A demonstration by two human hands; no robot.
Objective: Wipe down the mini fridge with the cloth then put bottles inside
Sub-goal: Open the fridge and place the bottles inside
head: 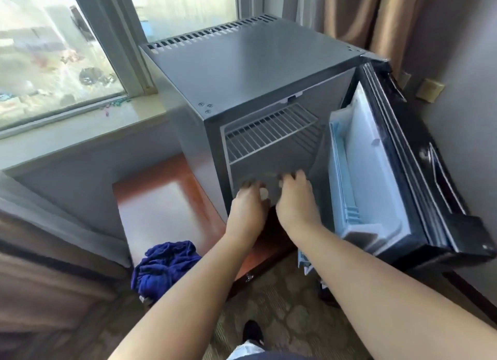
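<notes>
Mini fridge (242,71): grey sheet-metal box with a flat top and vent slots along the back; its door stands wide open to its right.
Left hand (248,205): at the fridge's lower opening, under the shelf. The fingers are curled, but blur hides what the grip closes on. A pale round spot beside it may be a bottle cap; I can't tell.
Right hand (295,198): just beside the left hand, grip equally unclear.
Cloth (166,268): deep blue, soft, a crumpled heap below and left of the fridge, touched by neither hand.
Wire shelf (271,131): thin pale rods, gaps between them.
Door rack (347,171): smooth pale plastic, hard edges.
Surface (161,206): glossy reddish wood under the fridge.
Risk: anything smooth and round could slip on the slick liner and roll out of the opening. A raised knuckle could knock the shelf. The cloth at the surface's edge looks ready to slide to the carpet.
</notes>
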